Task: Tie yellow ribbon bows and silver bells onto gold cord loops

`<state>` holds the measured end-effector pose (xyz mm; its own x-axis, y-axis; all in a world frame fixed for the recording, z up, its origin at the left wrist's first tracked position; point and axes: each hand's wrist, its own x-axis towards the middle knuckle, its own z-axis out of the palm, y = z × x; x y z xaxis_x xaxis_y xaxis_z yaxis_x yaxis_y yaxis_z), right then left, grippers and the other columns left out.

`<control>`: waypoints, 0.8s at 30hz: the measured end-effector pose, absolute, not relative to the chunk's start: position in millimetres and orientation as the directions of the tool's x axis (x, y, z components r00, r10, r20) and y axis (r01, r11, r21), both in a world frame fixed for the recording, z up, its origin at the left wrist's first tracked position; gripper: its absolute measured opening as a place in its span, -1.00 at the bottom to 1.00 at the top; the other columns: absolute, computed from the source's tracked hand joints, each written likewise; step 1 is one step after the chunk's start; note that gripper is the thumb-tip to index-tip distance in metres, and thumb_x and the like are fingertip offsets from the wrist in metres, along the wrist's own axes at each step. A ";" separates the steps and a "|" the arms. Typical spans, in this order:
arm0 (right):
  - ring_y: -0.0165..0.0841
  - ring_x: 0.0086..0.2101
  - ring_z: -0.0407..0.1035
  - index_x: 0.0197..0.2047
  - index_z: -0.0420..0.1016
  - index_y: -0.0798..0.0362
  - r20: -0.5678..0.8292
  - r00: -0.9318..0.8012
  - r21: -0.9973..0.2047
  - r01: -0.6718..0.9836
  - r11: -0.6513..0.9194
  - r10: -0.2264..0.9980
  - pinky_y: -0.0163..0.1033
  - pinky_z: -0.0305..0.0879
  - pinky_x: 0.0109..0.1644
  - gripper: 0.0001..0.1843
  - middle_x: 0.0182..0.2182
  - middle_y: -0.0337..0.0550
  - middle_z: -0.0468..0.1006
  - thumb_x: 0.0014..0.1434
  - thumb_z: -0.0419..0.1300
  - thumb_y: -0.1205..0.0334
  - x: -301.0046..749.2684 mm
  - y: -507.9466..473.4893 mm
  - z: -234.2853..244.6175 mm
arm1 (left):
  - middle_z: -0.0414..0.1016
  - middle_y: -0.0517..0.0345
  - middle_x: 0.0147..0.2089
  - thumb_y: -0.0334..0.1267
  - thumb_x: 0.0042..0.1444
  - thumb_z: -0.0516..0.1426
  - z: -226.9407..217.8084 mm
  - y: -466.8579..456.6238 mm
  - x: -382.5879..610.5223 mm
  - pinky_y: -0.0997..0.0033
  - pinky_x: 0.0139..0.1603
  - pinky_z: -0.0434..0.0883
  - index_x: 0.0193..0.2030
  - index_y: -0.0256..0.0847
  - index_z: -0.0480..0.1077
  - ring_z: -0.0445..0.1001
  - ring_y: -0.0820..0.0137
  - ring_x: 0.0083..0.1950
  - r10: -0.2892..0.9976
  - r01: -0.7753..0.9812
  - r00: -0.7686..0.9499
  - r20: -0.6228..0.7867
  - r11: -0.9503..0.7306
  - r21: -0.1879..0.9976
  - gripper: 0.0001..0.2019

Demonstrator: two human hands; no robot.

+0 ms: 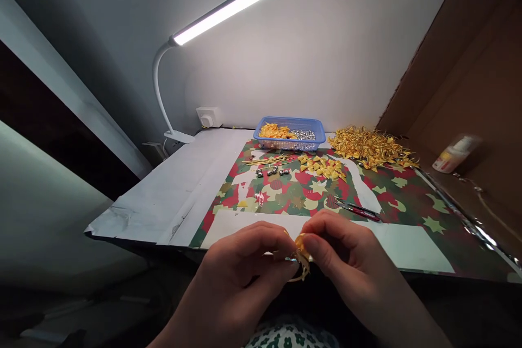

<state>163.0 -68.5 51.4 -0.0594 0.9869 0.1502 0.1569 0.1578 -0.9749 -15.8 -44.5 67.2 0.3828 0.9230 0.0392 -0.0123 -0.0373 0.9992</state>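
Observation:
My left hand [244, 261] and my right hand [346, 255] meet just in front of the table's near edge. Both pinch a small yellow ribbon piece [302, 253] between fingertips; a loop of it hangs below the fingers. A small silvery bit shows at the left fingertips, too small to name. On the patterned mat [391, 196] beyond lie red-handled scissors [359, 210], a few small silver bells [272, 171], thin yellow ribbon strips [269, 161] and a group of folded yellow ribbon pieces [324, 166].
A blue basket [290, 133] with yellow pieces and silver beads stands at the back. A big heap of yellow ribbon bows [371, 147] lies to its right. A white desk lamp [163, 92] clamps at the back left. A glue bottle [454, 153] lies at the right by a cardboard wall.

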 end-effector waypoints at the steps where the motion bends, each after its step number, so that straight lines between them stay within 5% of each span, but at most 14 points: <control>1: -0.48 -0.45 0.26 -0.24 0.56 -0.03 0.204 -0.029 -0.966 0.154 0.206 0.979 -0.36 0.21 -0.43 -0.76 -0.37 -0.27 0.46 0.39 0.12 0.11 165.4 -69.3 53.2 | 0.57 0.20 -0.27 -0.42 0.10 0.26 66.5 -44.1 -16.3 0.51 -0.28 0.53 -0.33 -0.12 0.58 0.54 0.35 -0.25 0.925 -0.002 0.375 0.059 -0.063 0.998 -0.90; 6: -0.51 -0.54 0.41 0.14 0.51 -0.35 0.443 0.240 -0.896 0.141 0.421 0.864 -0.38 0.45 -0.45 -0.59 -0.29 -0.33 0.62 0.35 0.18 0.33 176.2 -81.3 70.4 | 0.59 0.16 -0.23 -0.44 0.17 0.22 62.6 -38.7 -22.8 0.52 -0.33 0.54 -0.28 -0.11 0.56 0.57 0.35 -0.27 0.888 0.108 0.403 0.219 -0.284 0.953 -0.87; 11: -0.20 -0.15 0.61 -0.26 0.63 -0.20 0.546 0.274 -0.836 0.240 0.493 0.792 -0.15 0.59 -0.09 -0.78 -0.61 -0.31 0.56 0.30 0.26 0.36 179.7 -87.7 92.7 | 0.60 0.15 -0.29 -0.45 0.20 0.21 57.6 -32.3 -25.5 0.49 -0.35 0.53 -0.27 -0.13 0.55 0.58 0.35 -0.33 0.854 0.180 0.450 0.261 -0.372 0.911 -0.87; 13: -0.27 -0.26 0.62 -0.30 0.57 -0.17 0.524 0.211 -0.851 0.162 0.499 0.825 -0.15 0.58 -0.09 -0.77 -0.60 -0.34 0.56 0.34 0.22 0.36 177.6 -83.9 98.5 | 0.60 0.15 -0.29 -0.44 0.19 0.22 55.4 -30.5 -24.9 0.48 -0.36 0.53 -0.29 -0.14 0.56 0.58 0.34 -0.33 0.853 0.181 0.456 0.254 -0.368 0.912 -0.87; 17: -0.53 -0.64 0.33 -0.25 0.49 -0.13 0.464 0.136 -0.865 -0.144 0.481 0.875 -0.41 0.33 -0.56 -0.82 -0.60 -0.41 0.42 0.41 0.13 0.25 165.7 -69.3 101.4 | 0.62 0.07 -0.27 -0.39 0.19 0.22 53.0 -26.6 -22.2 0.39 -0.32 0.57 -0.33 -0.19 0.59 0.60 0.27 -0.30 0.871 0.195 0.460 0.173 -0.289 0.937 -0.88; 21: -0.56 -0.61 0.04 -0.29 0.42 -0.09 0.415 0.048 -0.854 -0.326 0.407 0.909 -0.41 0.04 -0.58 -0.81 -0.57 -0.42 0.19 0.42 0.13 0.19 151.7 -57.1 97.2 | 0.62 -0.01 -0.29 -0.35 0.14 0.23 52.9 -21.3 -17.4 0.29 -0.27 0.57 -0.41 -0.27 0.60 0.59 0.22 -0.29 0.883 0.213 0.467 0.045 -0.162 0.964 -0.86; 24: -0.54 -0.57 0.00 -0.30 0.39 -0.07 0.410 0.028 -0.859 -0.324 0.396 0.912 -0.38 0.00 -0.54 -0.79 -0.52 -0.39 0.22 0.43 0.10 0.20 144.2 -55.7 96.2 | 0.63 0.04 -0.34 -0.36 0.12 0.25 50.6 -16.5 -16.1 0.36 -0.30 0.54 -0.43 -0.26 0.61 0.57 0.27 -0.31 0.886 0.179 0.462 0.033 -0.129 0.975 -0.87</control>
